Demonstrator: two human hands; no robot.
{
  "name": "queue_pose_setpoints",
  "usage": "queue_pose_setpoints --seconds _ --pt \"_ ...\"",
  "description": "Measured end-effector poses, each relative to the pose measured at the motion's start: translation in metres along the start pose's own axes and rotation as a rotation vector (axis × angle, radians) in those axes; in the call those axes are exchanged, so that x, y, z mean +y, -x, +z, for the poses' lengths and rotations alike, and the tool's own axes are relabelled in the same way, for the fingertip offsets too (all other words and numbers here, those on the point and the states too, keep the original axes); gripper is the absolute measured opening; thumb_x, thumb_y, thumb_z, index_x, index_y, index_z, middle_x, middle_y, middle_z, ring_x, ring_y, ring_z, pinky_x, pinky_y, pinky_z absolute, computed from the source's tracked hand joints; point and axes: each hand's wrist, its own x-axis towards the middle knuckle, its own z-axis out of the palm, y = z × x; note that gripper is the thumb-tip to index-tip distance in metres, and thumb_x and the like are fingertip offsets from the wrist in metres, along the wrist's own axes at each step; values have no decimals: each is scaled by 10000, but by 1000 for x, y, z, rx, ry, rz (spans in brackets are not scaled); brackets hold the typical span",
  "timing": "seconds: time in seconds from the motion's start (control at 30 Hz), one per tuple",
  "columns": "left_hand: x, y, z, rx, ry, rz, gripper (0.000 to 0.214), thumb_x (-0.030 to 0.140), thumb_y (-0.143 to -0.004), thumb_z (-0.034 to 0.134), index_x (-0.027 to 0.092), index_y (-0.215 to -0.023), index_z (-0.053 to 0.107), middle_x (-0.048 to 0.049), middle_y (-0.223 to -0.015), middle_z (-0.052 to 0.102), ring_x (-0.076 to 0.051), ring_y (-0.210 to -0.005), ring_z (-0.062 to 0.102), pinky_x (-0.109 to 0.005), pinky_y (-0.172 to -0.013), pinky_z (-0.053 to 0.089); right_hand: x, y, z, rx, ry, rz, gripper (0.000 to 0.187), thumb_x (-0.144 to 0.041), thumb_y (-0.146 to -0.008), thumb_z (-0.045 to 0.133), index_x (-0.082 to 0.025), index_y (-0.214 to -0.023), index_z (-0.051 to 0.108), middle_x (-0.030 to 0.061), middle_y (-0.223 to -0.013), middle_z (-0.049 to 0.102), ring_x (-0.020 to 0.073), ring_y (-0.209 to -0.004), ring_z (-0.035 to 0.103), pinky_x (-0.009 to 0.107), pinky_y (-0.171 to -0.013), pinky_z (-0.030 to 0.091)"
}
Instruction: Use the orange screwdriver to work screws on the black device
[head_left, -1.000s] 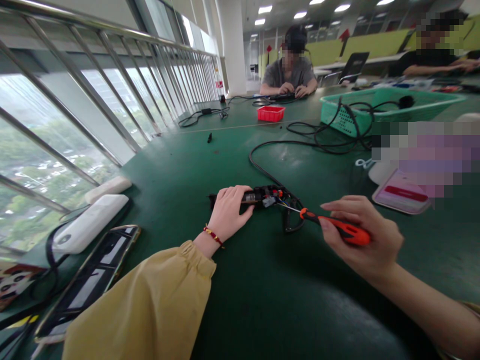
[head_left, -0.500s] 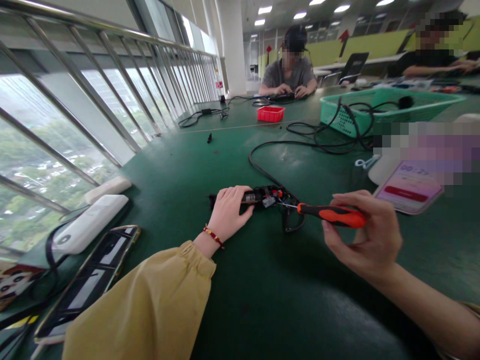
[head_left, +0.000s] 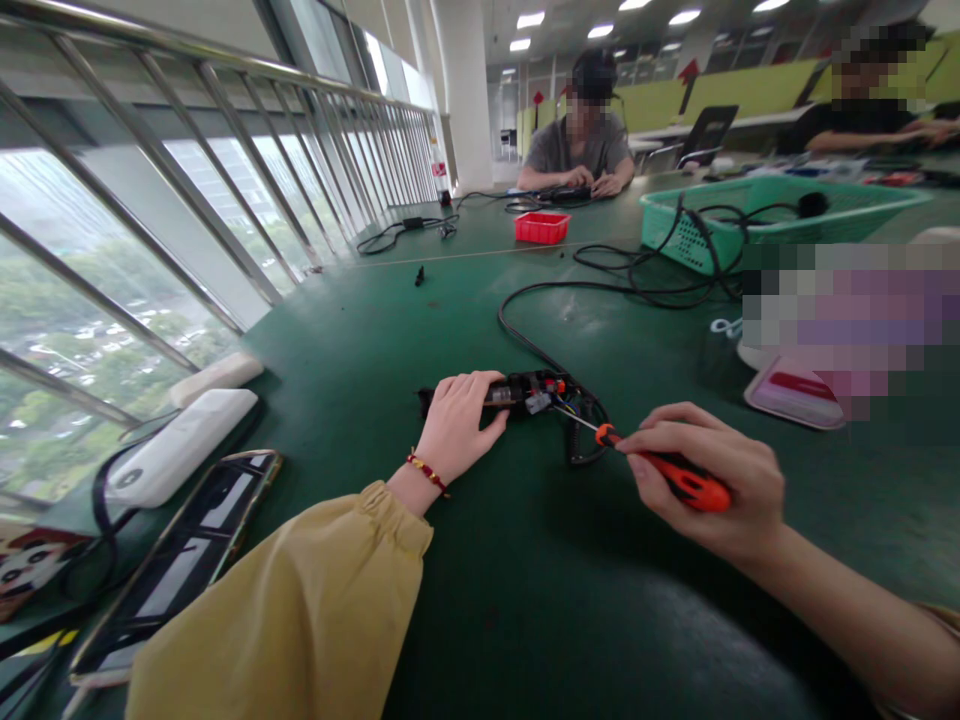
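Observation:
My left hand (head_left: pixel 459 425) is wrapped over the black body of an opened corded power tool (head_left: pixel 517 391), pressing it to the green tabletop. Its exact kind is hard to tell. Inner parts show at its right end: a grey block, a red piece and thin coloured wires. Pinched in my right hand (head_left: pixel 712 480) is a screwdriver (head_left: pixel 679 475) with an orange and black handle. The shaft slants up and left, its tip among the wires by the grey block; whether it touches them I cannot tell. A black cord (head_left: pixel 525 330) leads away from the tool.
A green basket (head_left: pixel 697 230) with cable over its rim stands at the back right, near a red tray (head_left: pixel 541 228). Phones lie left (head_left: pixel 180 560) and right (head_left: pixel 795 392). White power bank (head_left: pixel 184 445) sits by the railing. A person (head_left: pixel 577 150) works across the table.
My right hand has shifted slightly left, and the screwdriver's handle end has dropped, so it slants more steeply. The left hand and the tool have stayed put.

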Motion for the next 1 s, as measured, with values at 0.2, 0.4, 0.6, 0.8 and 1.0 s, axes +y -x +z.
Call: queue_pose_setpoints --seconds 0.2,0.4,0.6,0.8,1.0 --pt "4 0 -3 -34 -169 -9 379 310 -828 453 129 -1160 472 -92 -967 597 -230 -883 551 -357 -761 411 -1 0 4 -308 -52 19 159 -174 -739 562 -213 -893 569 -18 -714 646 103 -598 580 282 -659 464" --pt "4 5 -11 -50 -177 -114 258 345 -811 477 164 -983 546 -60 -891 622 -215 -798 567 -330 -687 422 -9 3 10 -599 -166 -33 171 -206 -769 518 -203 -931 569 -12 -716 621 98 -618 555 280 -709 420" --pt "-12 19 -30 -135 -334 -226 257 366 -844 421 175 -997 501 -51 -815 620 -206 -751 586 -280 -565 393 -13 1 7 -723 -176 1 188 -199 -777 522 -208 -962 557 -3 -789 624 109 -693 574 282 -727 402" --pt "-51 36 -64 -151 -488 -526 302 419 -839 415 192 -1037 439 -75 -923 604 -247 -698 589 -303 -527 370 -13 2 7 -809 -165 40 208 -209 -795 509 -216 -1000 542 6 -847 627 131 -758 580 295 -722 404" --pt "-92 56 -92 22 -568 -790 326 411 -859 349 182 -1081 416 -122 -1023 546 -308 -858 553 -378 -625 412 -12 3 8 -842 -169 76 236 -206 -802 497 -222 -1036 529 7 -882 621 139 -779 576 318 -751 397"
